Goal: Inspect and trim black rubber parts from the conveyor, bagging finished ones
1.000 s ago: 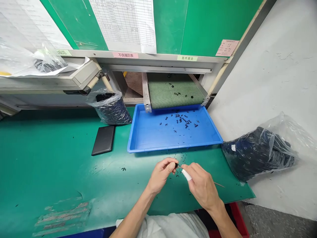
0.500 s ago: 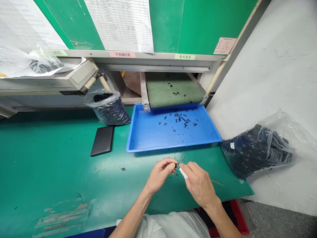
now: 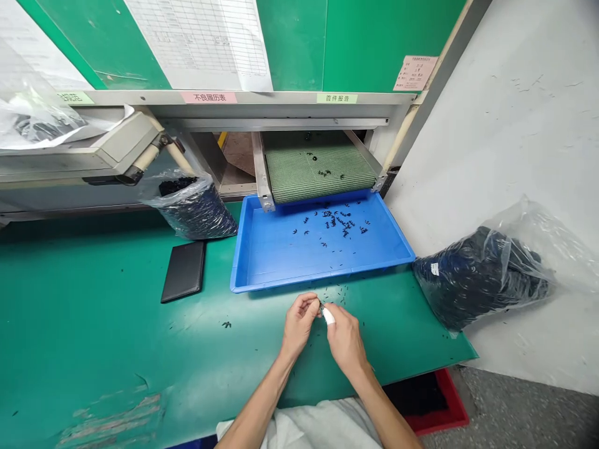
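Both hands meet over the green table (image 3: 93, 324), just in front of the blue tray (image 3: 281, 280). My left hand (image 3: 299, 324) pinches a tiny black part (image 3: 321, 307) between thumb and fingers. My right hand (image 3: 344, 337), with a white wrap on its forefinger, is closed and touches the same part from the right. What the right hand holds is hidden. Several small black parts (image 3: 334, 221) lie in the tray below a green conveyor belt (image 3: 313, 171).
A clear bag of black parts (image 3: 194, 206) stands left of the tray, with a black wallet-like case (image 3: 184, 279) before it. A larger bag of dark parts (image 3: 482, 274) lies at the right table edge. Loose black bits (image 3: 226, 324) dot the table. A red bin (image 3: 435, 399) sits below.
My right hand has moved left and closer to my left hand. The thin stick that showed behind the right hand is out of sight. The camera has shifted right.
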Tool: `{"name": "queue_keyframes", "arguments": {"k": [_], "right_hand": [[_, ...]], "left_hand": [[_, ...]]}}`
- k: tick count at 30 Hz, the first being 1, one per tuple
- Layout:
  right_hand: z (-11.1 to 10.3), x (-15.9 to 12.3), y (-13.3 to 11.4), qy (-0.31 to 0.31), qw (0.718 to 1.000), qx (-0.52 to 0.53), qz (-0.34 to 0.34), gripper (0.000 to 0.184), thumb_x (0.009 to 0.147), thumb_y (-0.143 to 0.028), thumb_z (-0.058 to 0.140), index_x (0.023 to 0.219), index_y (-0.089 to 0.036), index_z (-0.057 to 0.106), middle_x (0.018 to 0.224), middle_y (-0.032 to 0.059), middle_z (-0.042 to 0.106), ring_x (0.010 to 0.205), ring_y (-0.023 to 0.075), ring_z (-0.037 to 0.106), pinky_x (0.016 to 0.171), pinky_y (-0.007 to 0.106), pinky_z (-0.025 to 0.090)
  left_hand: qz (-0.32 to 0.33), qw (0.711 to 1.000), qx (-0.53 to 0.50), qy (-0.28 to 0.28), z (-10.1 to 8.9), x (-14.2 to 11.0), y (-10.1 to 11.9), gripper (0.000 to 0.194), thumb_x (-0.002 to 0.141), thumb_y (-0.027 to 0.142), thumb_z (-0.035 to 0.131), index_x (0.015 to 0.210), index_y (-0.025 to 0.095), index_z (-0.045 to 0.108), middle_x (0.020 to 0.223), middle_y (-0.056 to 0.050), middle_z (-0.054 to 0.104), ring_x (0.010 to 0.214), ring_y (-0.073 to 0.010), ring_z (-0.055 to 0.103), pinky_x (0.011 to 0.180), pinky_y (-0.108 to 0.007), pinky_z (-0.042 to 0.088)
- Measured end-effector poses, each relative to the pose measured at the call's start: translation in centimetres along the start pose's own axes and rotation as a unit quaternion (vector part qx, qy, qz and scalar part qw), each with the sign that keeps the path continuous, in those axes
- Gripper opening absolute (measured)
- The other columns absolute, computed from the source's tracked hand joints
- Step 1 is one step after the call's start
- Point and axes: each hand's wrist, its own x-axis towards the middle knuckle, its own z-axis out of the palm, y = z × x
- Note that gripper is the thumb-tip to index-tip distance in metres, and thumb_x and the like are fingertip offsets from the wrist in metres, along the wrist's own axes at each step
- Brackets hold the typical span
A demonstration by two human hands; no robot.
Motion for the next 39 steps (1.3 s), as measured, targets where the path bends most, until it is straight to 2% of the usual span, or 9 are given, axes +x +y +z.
{"name": "queue_keyframes", "arguments": {"k": [8,14,17,20,25,29,32,35,39], "right_hand": [[1.4,1.5,3.2,-0.046,0.984,0.07,0.157,0.033,0.073,-0.012,0.036,0.088,-0.021,0.064,0.063,-0.0007,0.063,0.055,0.0138,0.053,0.053,0.023,0.035],[-0.2,1.4,5.9,-0.062,0.988,0.067,0.123,0.031,0.076,-0.016,0.036,0.089,-0.02,0.063,0.067,-0.0002,0.065,0.058,0.0142,0.056,0.056,0.023,0.04],[-1.7,0.7,7.7,-0.039,0.997,0.003,0.068,0.032,0.082,-0.017,0.034,0.096,-0.019,0.063,0.083,0.005,0.068,0.07,0.0162,0.061,0.063,0.025,0.045],[-2.9,0.2,9.9,0.019,0.994,-0.102,0.028,0.034,0.085,-0.015,0.033,0.103,-0.02,0.061,0.09,0.0078,0.066,0.071,0.0166,0.062,0.057,0.025,0.046],[-2.8,-0.2,12.8,0.115,0.973,-0.199,-0.034,0.033,0.093,-0.023,0.029,0.104,-0.019,0.06,0.083,0.0091,0.064,0.066,0.0173,0.061,0.046,0.024,0.044],[-1.9,-0.4,13.8,0.149,0.966,-0.207,-0.05,0.036,0.095,-0.026,0.027,0.106,-0.021,0.061,0.084,0.0095,0.065,0.075,0.0188,0.064,0.057,0.026,0.05],[-1.2,-0.6,14.8,0.162,0.965,-0.199,-0.057,0.039,0.095,-0.028,0.026,0.11,-0.024,0.062,0.089,0.0103,0.068,0.08,0.0208,0.065,0.06,0.028,0.053],[-0.5,-0.8,16.3,0.165,0.965,-0.193,-0.069,0.038,0.094,-0.029,0.029,0.113,-0.027,0.062,0.093,0.0094,0.07,0.08,0.0219,0.067,0.058,0.028,0.055],[0.4,-1.1,17.8,0.148,0.962,-0.213,-0.081,0.034,0.09,-0.025,0.039,0.115,-0.029,0.06,0.097,0.0071,0.071,0.081,0.0214,0.069,0.059,0.025,0.057]], "left_hand": [[-0.004,0.999,0.032,0.011,-0.6,0.6,-0.9,0.028,0.073,0.039,0.068,0.089,0.016,0.063,0.075,-0.002,0.065,0.065,-0.0136,0.061,0.069,-0.028,0.05],[-0.098,0.99,-0.102,0.009,-0.7,0.5,0.3,0.028,0.074,0.035,0.069,0.093,0.014,0.066,0.075,-0.004,0.066,0.066,-0.013,0.061,0.067,-0.026,0.051],[-0.125,0.968,-0.215,-0.006,-0.2,0.7,2.5,0.016,0.071,0.024,0.071,0.083,0.015,0.065,0.085,-0.003,0.062,0.07,-0.0095,0.058,0.064,-0.021,0.05],[-0.15,0.944,-0.293,-0.024,0.8,2.1,5.2,0.013,0.072,0.022,0.07,0.079,0.016,0.061,0.088,-0.001,0.058,0.069,-0.0077,0.055,0.06,-0.019,0.048],[-0.179,0.956,-0.232,-0.036,3.0,8.0,7.5,0.021,0.075,0.033,0.068,0.082,0.017,0.057,0.057,0.007,0.038,0.046,-0.0037,0.035,0.041,-0.014,0.031],[-0.116,0.987,0.049,-0.102,5.8,15.2,7.0,0.029,0.076,0.038,0.062,0.093,0.014,0.059,0.062,0.004,0.044,0.048,-0.0059,0.036,0.04,-0.016,0.024],[-0.041,0.965,0.231,-0.121,8.9,20.7,6.0,0.026,0.081,0.035,0.054,0.092,0.014,0.063,0.071,-0.002,0.052,0.057,-0.0099,0.045,0.047,-0.021,0.033],[0.011,0.945,0.311,-0.102,12.0,25.6,5.0,0.015,0.077,0.026,0.06,0.086,0.015,0.066,0.084,-0.005,0.056,0.077,-0.0157,0.053,0.067,-0.027,0.042],[0.068,0.912,0.395,-0.085,14.7,29.8,3.8,0.018,0.071,0.021,0.067,0.089,0.017,0.067,0.106,-0.008,0.054,0.102,-0.0254,0.051,0.088,-0.034,0.037]]}}
